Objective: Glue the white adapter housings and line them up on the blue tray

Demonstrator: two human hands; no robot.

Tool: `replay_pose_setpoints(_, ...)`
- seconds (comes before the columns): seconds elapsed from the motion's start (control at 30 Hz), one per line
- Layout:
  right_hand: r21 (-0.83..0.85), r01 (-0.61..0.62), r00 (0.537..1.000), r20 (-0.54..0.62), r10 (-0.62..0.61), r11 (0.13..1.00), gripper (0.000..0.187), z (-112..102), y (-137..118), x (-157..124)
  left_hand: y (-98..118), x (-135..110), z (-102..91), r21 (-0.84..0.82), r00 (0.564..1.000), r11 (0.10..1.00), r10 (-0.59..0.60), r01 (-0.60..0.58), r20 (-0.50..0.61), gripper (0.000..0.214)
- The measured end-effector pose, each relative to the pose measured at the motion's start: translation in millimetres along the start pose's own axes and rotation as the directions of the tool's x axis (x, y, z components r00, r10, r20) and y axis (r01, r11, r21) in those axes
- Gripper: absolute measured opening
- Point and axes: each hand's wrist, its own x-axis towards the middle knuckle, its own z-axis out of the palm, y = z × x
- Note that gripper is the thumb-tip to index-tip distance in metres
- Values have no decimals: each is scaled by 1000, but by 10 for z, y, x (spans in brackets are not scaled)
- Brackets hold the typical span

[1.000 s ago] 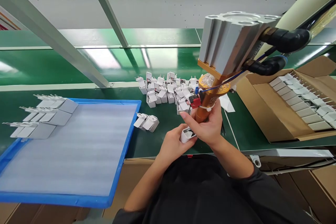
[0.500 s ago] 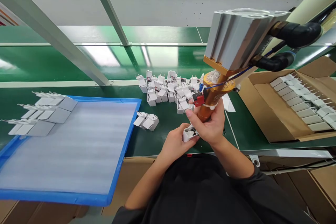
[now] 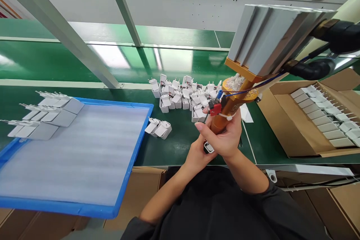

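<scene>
My right hand (image 3: 229, 140) is wrapped round the orange barrel of a pneumatic tool (image 3: 221, 123), which has a silver block (image 3: 270, 41) on top and a small red switch (image 3: 215, 109) on its side. Just under the tool, my left hand (image 3: 195, 157) holds a white plug adapter housing (image 3: 209, 147). Fingers cover most of that housing, and the tool's tip is hidden behind my right hand. To the left of my hands, a pair of white plug adapters (image 3: 158, 128) lies on the green bench (image 3: 177, 153).
A heap of white plug adapters (image 3: 182, 95) lies behind my hands. Left is a blue-rimmed tray (image 3: 132, 172) with rows of adapters (image 3: 53, 114) at its far left. An open carton (image 3: 284, 127) holding adapters stands right. Hoses (image 3: 312, 68) run from the tool.
My left hand has moved right and in under the tool, so less of the white housing shows. My right hand stays on the barrel. The view has shifted slightly.
</scene>
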Motion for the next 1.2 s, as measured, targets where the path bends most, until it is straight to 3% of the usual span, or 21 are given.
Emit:
replay_pose_setpoints(0.23, 25, -25, 1000, 5, 25, 999, 24, -34, 26, -47, -120, 15, 89, 110, 978, 984, 152, -137, -140, 34)
replay_pose_setpoints(0.37, 48, -5, 1000, 17, 5, 999, 31, -42, 30, -37, -97, 11, 97, 90, 983, 987, 142, -132, -120, 35)
replay_pose_setpoints(0.53, 225, 37, 993, 98, -61, 974, 31, -77, 83, 1, -68, 40, 68, 102, 995, 993, 69, -61, -75, 34)
replay_pose_setpoints(0.67, 333, -25, 989, 145, -25, 942, 25, -163, 153, 7, -6, 70, -108, 173, 988, 975, -125, 140, -93, 31)
replay_pose_setpoints(0.77, 197, -81, 995, 75, 67, 977, 27, -271, 213, 1, 95, 71, -308, 192, 956, 936, -282, 294, -87, 29)
replay_pose_setpoints(0.9, -117, -131, 988, -99, 120, 984, 39, -465, 353, 8, 177, 41, -497, 80, 920, 917, -391, 390, -1, 27)
replay_pose_setpoints(1.03, -354, -127, 983, -168, 70, 927, 47, -660, 473, 58, 188, 8, -539, -37, 892, 893, -446, 449, 69, 30)
replay_pose_setpoints(1.2, -596, -90, 982, -189, -30, 798, 44, -845, 510, 118, 225, 11, -506, -48, 879, 881, -462, 470, 117, 31)
